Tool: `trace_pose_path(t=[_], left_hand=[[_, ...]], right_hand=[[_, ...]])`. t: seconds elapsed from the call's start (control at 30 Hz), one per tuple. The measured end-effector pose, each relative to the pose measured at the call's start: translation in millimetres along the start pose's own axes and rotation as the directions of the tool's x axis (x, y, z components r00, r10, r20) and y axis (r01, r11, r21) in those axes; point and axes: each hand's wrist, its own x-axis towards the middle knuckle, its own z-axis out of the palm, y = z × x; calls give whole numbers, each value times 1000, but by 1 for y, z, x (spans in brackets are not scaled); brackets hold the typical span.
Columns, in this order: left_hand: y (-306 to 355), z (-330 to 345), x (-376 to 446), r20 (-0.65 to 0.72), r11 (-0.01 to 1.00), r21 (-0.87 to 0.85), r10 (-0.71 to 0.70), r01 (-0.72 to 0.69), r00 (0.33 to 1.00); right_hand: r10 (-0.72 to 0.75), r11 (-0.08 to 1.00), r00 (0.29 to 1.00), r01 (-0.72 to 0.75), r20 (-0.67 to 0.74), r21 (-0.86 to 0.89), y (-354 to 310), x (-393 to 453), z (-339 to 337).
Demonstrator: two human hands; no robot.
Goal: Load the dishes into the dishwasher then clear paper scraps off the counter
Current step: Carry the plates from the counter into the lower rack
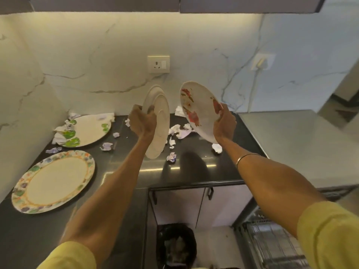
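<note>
Left hand (142,124) grips plain white plate (156,121) by its rim, fingers curled behind; right hand (224,124) pinches red-flowered plate (200,111), thumb on face. Both held on edge above counter (194,167) centre, apart. Advised: keep apart, carry to dishwasher rack (272,243) beyond counter's right front corner. Two plates (58,181) and paper scraps (179,132) remain.

Both arms are reaching forward, toward twelve o'clock, bare from the elbow on, with yellow sleeves bunched at the upper arms. The left hand (142,124) is raised with its back to the camera, fingers curling round the edge of a plate held on edge. The right hand (224,124) is lifted at about one o'clock, thumb and fingers pinching a plate's rim. A thin bangle is sitting on the right forearm.
</note>
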Motion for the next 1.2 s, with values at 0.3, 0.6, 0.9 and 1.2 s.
trace_pose_path(t=[0.3, 0.6, 0.9, 1.2], left_hand=[[53, 45, -71, 238, 979, -173, 150, -110, 960], [89, 92, -184, 376, 972, -202, 187, -116, 908], [128, 126, -315, 474, 949, -272, 276, -159, 836], [161, 163, -456, 575, 907, -338, 409, -250, 709]], right_hand=[[127, 989, 983, -136, -131, -60, 34, -3, -109], [185, 969, 967, -208, -174, -130, 98, -22, -220], [311, 903, 898, -381, -312, -197, 186, -50, -346], [381, 830, 838, -496, -390, -255, 264, -102, -471]])
